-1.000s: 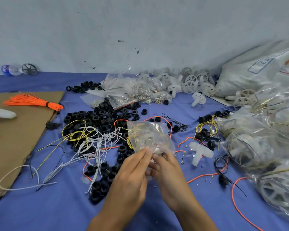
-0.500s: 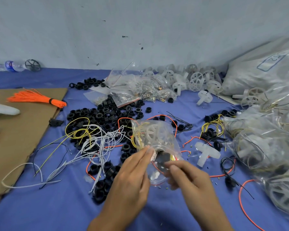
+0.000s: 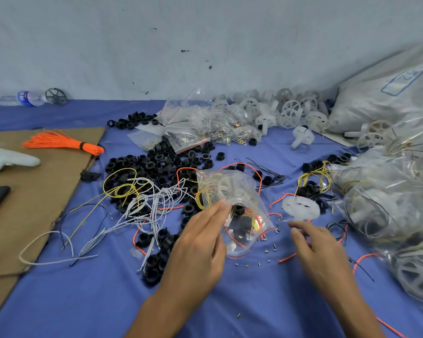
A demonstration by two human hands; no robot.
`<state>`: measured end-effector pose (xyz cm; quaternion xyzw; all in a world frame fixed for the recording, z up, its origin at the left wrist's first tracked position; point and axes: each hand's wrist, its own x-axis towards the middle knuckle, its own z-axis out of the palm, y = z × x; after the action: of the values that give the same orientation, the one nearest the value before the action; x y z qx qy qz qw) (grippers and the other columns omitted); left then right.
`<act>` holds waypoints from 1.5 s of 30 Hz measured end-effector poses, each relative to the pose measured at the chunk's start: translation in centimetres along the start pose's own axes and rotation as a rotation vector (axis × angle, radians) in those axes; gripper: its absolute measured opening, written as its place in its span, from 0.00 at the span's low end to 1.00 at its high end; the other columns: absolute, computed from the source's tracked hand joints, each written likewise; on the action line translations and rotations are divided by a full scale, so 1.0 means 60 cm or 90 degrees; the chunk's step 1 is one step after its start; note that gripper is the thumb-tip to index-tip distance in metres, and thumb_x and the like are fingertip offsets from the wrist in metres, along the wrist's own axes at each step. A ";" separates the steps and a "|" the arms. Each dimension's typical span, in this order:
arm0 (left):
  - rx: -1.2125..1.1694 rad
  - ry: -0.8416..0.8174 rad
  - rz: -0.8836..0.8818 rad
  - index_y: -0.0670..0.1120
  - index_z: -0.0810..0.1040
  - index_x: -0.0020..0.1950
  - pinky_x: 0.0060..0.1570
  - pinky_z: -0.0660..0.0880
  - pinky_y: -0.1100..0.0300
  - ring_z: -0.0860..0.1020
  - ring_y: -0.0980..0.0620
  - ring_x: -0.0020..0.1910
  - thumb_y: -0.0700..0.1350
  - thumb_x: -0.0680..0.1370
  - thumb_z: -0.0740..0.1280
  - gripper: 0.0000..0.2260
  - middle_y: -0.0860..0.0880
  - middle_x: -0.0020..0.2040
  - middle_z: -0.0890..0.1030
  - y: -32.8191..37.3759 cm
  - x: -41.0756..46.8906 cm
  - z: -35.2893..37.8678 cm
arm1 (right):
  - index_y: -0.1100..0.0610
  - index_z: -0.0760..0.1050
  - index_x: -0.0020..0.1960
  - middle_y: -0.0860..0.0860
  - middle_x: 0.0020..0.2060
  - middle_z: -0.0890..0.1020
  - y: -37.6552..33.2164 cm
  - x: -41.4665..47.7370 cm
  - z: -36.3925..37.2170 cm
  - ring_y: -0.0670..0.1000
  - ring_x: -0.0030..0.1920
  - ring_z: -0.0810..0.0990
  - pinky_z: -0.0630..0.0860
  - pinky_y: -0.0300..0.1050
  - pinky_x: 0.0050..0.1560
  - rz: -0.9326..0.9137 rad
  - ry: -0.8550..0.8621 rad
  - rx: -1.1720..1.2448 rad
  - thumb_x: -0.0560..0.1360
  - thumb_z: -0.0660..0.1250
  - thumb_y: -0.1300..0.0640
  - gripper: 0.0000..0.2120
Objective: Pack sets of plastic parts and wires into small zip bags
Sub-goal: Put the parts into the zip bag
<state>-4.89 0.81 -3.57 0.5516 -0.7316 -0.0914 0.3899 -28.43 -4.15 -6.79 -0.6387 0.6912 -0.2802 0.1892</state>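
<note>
The right hand (image 3: 320, 250) has released the zip bag (image 3: 232, 191), fingers loosely spread, leaving the left hand (image 3: 200, 242) pinching it (parts (image 3: 238, 209) and wires (image 3: 202, 197) inside) above the middle of the surface (image 3: 254, 303): 1 set probably sealed.

Blue cloth (image 3: 83, 301), black rings (image 3: 156, 164).
</note>
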 end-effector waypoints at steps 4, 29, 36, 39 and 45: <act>0.003 0.008 -0.005 0.45 0.72 0.73 0.69 0.65 0.64 0.68 0.59 0.71 0.30 0.74 0.67 0.28 0.56 0.71 0.70 0.000 0.004 0.000 | 0.43 0.80 0.47 0.49 0.36 0.82 0.006 -0.040 -0.045 0.43 0.34 0.77 0.76 0.40 0.40 0.027 0.015 0.233 0.77 0.67 0.54 0.06; 0.057 -0.063 0.004 0.46 0.61 0.79 0.74 0.56 0.64 0.60 0.56 0.77 0.30 0.69 0.63 0.39 0.54 0.79 0.60 -0.012 -0.009 -0.005 | 0.43 0.79 0.51 0.47 0.38 0.84 -0.130 -0.069 0.032 0.47 0.36 0.82 0.80 0.41 0.39 -0.053 -0.043 0.433 0.79 0.65 0.58 0.11; 0.010 -0.050 0.052 0.44 0.63 0.78 0.73 0.60 0.59 0.62 0.53 0.76 0.28 0.67 0.63 0.39 0.51 0.78 0.62 0.001 -0.011 0.015 | 0.46 0.76 0.50 0.40 0.36 0.81 -0.157 -0.045 0.074 0.40 0.36 0.77 0.72 0.34 0.36 -0.166 -0.247 0.316 0.80 0.58 0.59 0.11; -0.007 -0.044 0.059 0.41 0.66 0.76 0.72 0.64 0.56 0.65 0.51 0.75 0.28 0.64 0.63 0.39 0.48 0.77 0.65 0.000 -0.013 0.019 | 0.57 0.72 0.36 0.46 0.27 0.75 -0.165 -0.008 0.084 0.46 0.34 0.73 0.70 0.46 0.32 -0.128 -0.243 0.250 0.77 0.59 0.65 0.12; -0.014 0.077 0.053 0.42 0.72 0.72 0.68 0.69 0.60 0.70 0.52 0.72 0.28 0.64 0.65 0.36 0.50 0.75 0.69 -0.021 -0.010 0.030 | 0.50 0.77 0.44 0.42 0.39 0.80 -0.174 -0.012 0.017 0.42 0.40 0.76 0.75 0.41 0.44 -0.269 -0.305 0.192 0.80 0.62 0.61 0.10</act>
<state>-5.13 0.35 -5.76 0.5207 -0.7281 -0.0500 0.4430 -19.61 -3.85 -1.10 -0.7799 0.4310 -0.2544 0.3759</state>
